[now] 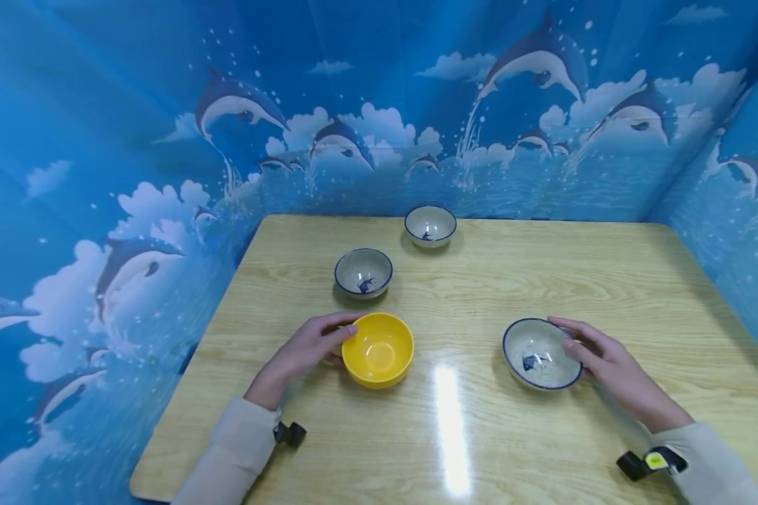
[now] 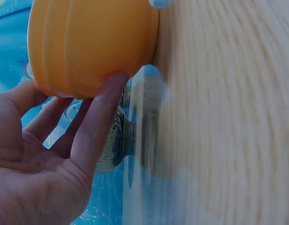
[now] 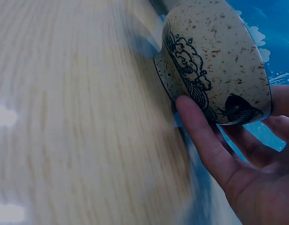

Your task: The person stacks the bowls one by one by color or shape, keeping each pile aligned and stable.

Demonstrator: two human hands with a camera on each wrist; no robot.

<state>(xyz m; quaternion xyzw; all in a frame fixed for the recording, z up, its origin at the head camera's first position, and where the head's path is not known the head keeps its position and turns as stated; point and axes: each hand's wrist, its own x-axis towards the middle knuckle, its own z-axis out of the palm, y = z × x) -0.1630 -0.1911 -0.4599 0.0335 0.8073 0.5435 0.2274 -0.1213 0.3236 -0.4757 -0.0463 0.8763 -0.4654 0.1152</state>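
A glossy yellow bowl [image 1: 379,348] is at the middle of the table, gripped at its left side by my left hand [image 1: 312,348]. The thumb lies at the rim and the fingers go along the outer wall. Lines ring that wall [image 2: 95,42] near the rim; whether bowls are nested there I cannot tell. Further right, my right hand [image 1: 613,365] holds a grey-white bowl [image 1: 541,354] with a blue rim and a blue fish inside. Its thumb overlaps the rim. Dark wave and fish drawings cover its speckled outside [image 3: 219,56].
Two similar blue-rimmed bowls stand beyond the hands: one [image 1: 363,273] just behind the yellow bowl, another [image 1: 430,226] near the far edge. The wood-grain table [image 1: 480,280] meets a blue dolphin-print curtain [image 1: 379,84] at the back. Light glares off the tabletop between the hands.
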